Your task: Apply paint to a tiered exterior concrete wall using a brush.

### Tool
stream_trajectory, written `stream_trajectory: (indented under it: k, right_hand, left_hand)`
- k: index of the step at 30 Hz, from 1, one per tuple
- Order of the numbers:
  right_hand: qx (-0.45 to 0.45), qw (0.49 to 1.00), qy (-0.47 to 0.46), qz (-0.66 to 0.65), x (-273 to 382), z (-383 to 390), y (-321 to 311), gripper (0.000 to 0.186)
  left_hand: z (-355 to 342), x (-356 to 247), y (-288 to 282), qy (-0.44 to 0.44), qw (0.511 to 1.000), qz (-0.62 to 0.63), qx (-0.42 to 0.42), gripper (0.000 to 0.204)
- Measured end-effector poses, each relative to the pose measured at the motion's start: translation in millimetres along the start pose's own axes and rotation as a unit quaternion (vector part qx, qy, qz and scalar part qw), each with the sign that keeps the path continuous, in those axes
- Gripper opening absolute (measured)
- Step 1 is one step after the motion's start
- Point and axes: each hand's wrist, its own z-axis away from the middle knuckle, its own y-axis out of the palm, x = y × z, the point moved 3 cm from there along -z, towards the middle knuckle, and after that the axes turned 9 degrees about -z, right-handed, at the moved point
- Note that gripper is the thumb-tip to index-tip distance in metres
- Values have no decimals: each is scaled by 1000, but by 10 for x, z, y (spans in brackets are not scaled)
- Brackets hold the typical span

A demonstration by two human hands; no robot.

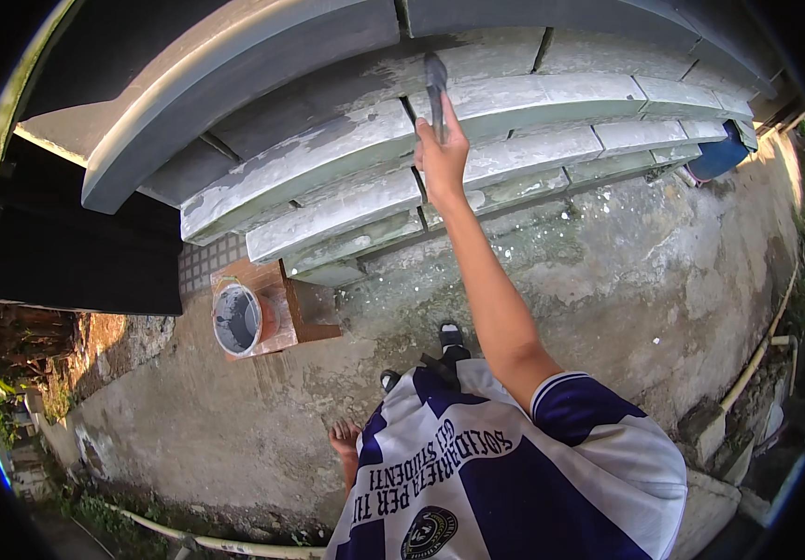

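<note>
Over the tiered wall's (589, 89) upper ledge, the right hand (443, 159) grasps a paintbrush (436, 79); the left hand (345, 437) hangs loose; a paint bucket (237, 319) tops a wooden box (312, 311), near its left edge, probably for easier dipping.

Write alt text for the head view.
A person's right hand holds a brush at pale stepped ledges partly coated dark grey. The left hand hangs low; a bucket of grey paint stands on a brown box.

A blue, curved-sided container (722, 157) is seen far right; a long, thin, cream-coloured pipe (253, 548) is laid near left.
</note>
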Motion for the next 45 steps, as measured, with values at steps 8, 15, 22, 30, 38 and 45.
stream_trajectory:
  k: [8,15,22,30,38,45]
  right_hand:
    - [-62,991,69,-95,-310,84,460,63]
    - [29,989,111,-89,-277,290,469,67]
    - [-114,991,-50,49,-493,-142,426,67]
    - [57,991,115,-34,-703,675,900,69]
    - [5,992,87,92,-383,786,302,48]
    - [-58,920,-129,366,91,413,-145,42]
  left_hand:
    - [249,3,100,-13,1000,-20,-4,58]
    - [240,-588,340,42,998,-33,19,54]
    - [-83,-907,433,32,985,-160,64,55]
    - [-583,-1224,548,-57,962,-253,89,51]
    - [-763,-1609,517,-50,935,-328,123,57]
    - [-1203,-1407,-290,-65,907,-404,98,50]
